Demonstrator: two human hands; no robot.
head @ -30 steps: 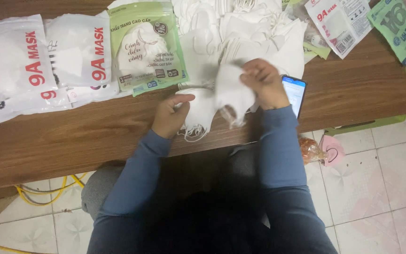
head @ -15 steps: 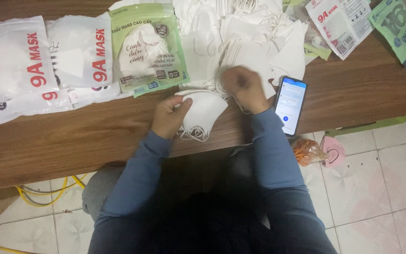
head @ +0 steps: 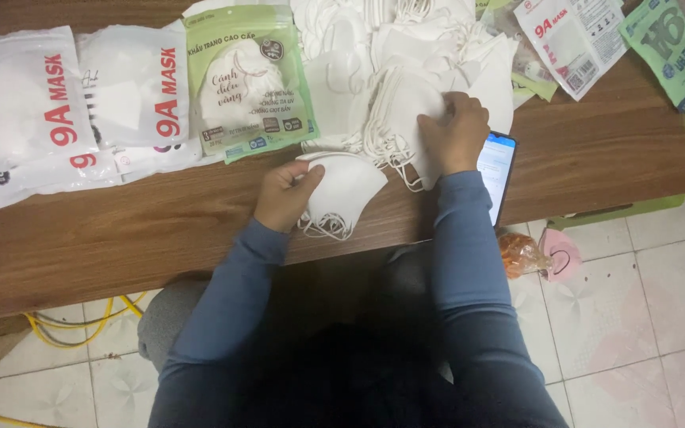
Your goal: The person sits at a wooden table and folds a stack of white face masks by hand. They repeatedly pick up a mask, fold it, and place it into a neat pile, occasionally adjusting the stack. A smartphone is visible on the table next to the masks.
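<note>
— While your left hand (head: 283, 194) lies on the wooden table (head: 120, 238) near its front edge, what are its fingers doing?

— They're curled over the left side of a small stack of white masks (head: 342, 190), thumb on top, pinning it to the wood. The ear loops spill out beneath the stack toward you.

— And your right hand (head: 455, 133)?

— It's further back, resting palm down on the loose heap of white masks (head: 394, 87) that covers the middle of the table's far side. The fingers are bent and pressed into the top masks; you seem to be pinching one, but the back of the hand hides the fingertips, so I can't tell how firmly.

— Where's your phone?

— The phone (head: 497, 170) lies just right of your right wrist, screen lit, partly covered by your blue sleeve.

— What else is around you?

— To your left, two white mask packets with red lettering (head: 65, 111) overlap each other, and a green mask packet (head: 247, 79) lies just beside the heap. At the far right corner you have another white packet (head: 572, 36) and a green packet (head: 667, 47). On the tiled floor to the right of your leg sits an orange bag (head: 517, 252) touching a pink object (head: 560, 254); a yellow cable (head: 81, 321) runs under the table on your left.
</note>
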